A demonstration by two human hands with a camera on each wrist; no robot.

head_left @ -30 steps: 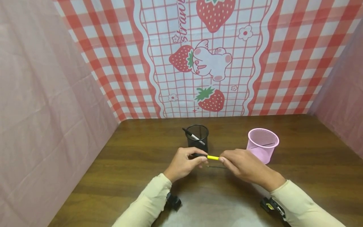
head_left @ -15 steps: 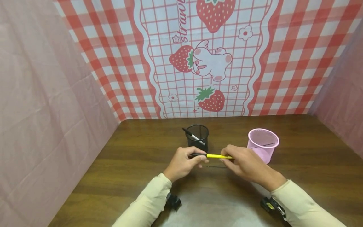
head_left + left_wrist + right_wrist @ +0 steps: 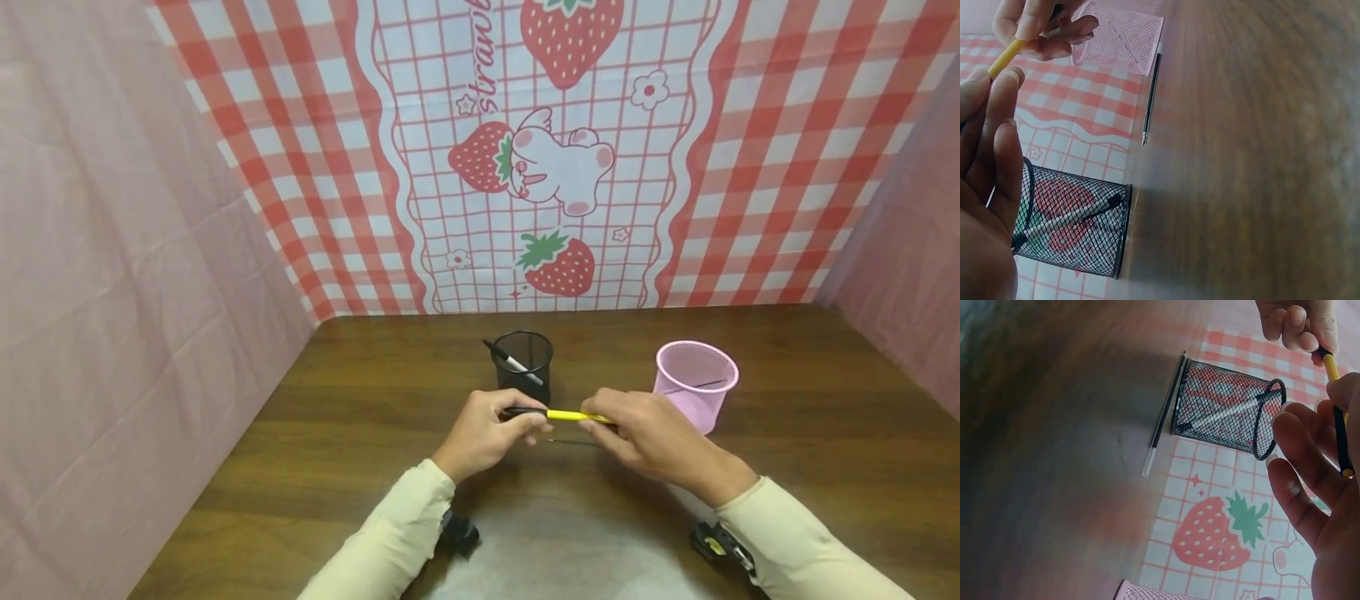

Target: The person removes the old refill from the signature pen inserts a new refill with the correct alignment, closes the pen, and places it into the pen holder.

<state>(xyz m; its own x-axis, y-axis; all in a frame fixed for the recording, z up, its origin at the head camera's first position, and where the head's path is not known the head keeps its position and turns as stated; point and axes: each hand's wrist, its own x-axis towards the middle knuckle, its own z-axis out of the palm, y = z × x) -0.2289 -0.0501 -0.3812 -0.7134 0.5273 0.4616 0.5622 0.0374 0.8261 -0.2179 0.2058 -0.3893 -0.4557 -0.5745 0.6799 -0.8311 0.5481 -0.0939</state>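
A yellow and black pen is held level above the table between my two hands. My left hand pinches its black end between thumb and fingers. On the yellow part, my right hand pinches with thumb and fingertips; in the right wrist view, the pen's black clip end sticks out past that thumb. Below the hands, a dark ink refill with a metal tip lies on the table. Just behind my left hand stands a black mesh pen cup, with a black and white marker leaning in it.
To the right, behind my right hand, stands a pink mesh cup with a thin dark stick inside. The wooden table ends at a red checked strawberry cloth. Pink cloth hangs at both sides.
My right hand's fingers have shifted along the pen, and more of the yellow part shows than a second ago. My left hand stays in place on the black end.
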